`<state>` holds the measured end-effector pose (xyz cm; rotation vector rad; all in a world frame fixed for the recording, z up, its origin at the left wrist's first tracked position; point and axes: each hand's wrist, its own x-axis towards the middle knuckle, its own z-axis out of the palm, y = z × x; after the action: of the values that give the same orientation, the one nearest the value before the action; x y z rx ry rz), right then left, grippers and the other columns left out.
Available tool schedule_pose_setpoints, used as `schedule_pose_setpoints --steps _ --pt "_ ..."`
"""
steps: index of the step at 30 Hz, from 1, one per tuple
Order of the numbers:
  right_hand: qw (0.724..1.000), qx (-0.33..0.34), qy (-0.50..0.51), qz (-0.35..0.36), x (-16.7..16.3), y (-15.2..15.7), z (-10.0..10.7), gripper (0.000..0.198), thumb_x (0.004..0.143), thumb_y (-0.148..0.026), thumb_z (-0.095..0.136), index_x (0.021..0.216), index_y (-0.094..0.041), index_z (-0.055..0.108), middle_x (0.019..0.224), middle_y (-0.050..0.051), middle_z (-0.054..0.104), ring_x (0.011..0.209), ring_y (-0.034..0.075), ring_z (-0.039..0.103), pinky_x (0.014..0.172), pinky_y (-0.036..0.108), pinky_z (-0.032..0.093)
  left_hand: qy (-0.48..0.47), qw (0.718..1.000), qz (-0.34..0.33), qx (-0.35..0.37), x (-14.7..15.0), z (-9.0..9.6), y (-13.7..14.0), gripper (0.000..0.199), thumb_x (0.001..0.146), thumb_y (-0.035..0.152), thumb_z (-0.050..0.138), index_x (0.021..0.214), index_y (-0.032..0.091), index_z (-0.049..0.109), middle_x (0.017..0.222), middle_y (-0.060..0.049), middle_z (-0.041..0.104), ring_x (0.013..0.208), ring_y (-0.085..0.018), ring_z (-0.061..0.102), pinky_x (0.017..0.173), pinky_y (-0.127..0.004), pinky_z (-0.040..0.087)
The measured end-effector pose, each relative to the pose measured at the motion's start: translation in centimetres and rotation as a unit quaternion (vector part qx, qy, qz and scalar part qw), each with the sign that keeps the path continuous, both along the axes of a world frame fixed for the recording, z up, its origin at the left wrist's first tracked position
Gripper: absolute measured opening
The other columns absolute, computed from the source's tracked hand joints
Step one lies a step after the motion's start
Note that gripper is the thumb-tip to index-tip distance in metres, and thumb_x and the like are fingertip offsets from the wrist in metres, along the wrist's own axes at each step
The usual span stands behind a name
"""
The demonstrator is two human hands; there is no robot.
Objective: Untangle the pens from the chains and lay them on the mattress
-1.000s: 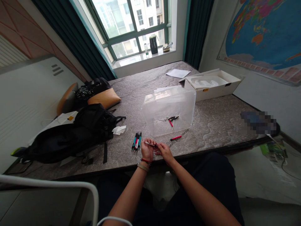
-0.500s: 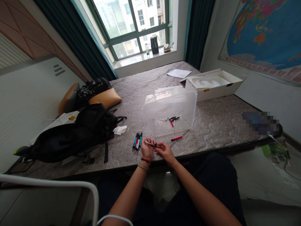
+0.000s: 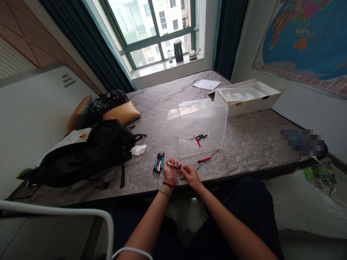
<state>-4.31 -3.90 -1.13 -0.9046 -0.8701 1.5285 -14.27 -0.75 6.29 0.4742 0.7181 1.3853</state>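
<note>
My left hand [image 3: 170,174], palm up and wearing bands at the wrist, is closed on a slim white pen [image 3: 171,164] with a dark end. The fingers of my right hand [image 3: 190,175] are pinched at that dark end; the exact contact is too small to make out. Just left of my hands, several pens [image 3: 158,163] in teal, red and white lie side by side. A red pen barrel [image 3: 204,159] rests to the right. Beyond, a clear plastic bin [image 3: 197,119] stands with loose pen parts [image 3: 200,137] in it, black, red and silver.
At left lie a black backpack [image 3: 81,153], a tan pouch [image 3: 121,112] and a crumpled tissue [image 3: 138,150]. An open white box [image 3: 246,104] and paper [image 3: 206,84] are at the back right. The table [image 3: 244,144] ends close to my lap.
My right fingers have shifted slightly at the pen's dark end. My left hand and the things on the table stay where they were.
</note>
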Motion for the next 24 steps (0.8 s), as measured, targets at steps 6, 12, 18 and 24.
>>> schedule_pose_setpoints --steps 6,12,18,24 --pt "0.999 -0.008 -0.032 0.008 -0.1 0.0 0.0 0.043 0.081 -0.061 0.059 0.079 -0.018 0.064 0.072 0.002 0.065 0.059 0.016 0.062 0.050 0.027 0.052 -0.001 1.000 -0.007 -0.007 0.2 -0.3 0.0 0.037 0.093 0.044 0.039 0.065 0.020 0.042 0.056 0.002 0.040 0.055 -0.014 0.047 0.063 -0.030 0.044" --pt "1.000 -0.009 -0.005 0.011 0.2 0.0 0.2 0.038 0.078 -0.056 0.066 0.089 -0.021 0.058 0.078 0.002 0.068 0.060 0.015 0.062 0.053 0.025 0.051 0.009 1.000 -0.003 -0.014 0.3 -0.4 0.0 0.037 0.092 0.047 0.042 0.065 0.021 0.041 0.058 0.002 0.041 0.054 -0.014 0.046 0.063 -0.030 0.043" --pt "0.999 -0.029 0.004 0.034 0.2 0.1 0.6 0.041 0.081 -0.062 0.059 0.086 -0.021 0.056 0.072 0.000 0.065 0.054 0.014 0.060 0.048 0.025 0.049 -0.003 1.000 -0.002 -0.007 0.3 -0.8 0.0 0.038 0.092 0.047 0.042 0.065 0.020 0.042 0.057 0.002 0.041 0.054 -0.014 0.046 0.063 -0.030 0.043" --pt "0.999 -0.022 0.012 0.022 0.3 0.2 0.7 0.038 0.081 -0.057 0.063 0.084 -0.021 0.051 0.070 -0.001 0.065 0.053 0.012 0.059 0.049 0.023 0.047 -0.007 1.000 0.012 -0.008 0.6 -1.2 0.1 0.041 0.092 0.050 0.042 0.064 0.020 0.043 0.055 0.002 0.043 0.055 -0.014 0.048 0.063 -0.029 0.044"
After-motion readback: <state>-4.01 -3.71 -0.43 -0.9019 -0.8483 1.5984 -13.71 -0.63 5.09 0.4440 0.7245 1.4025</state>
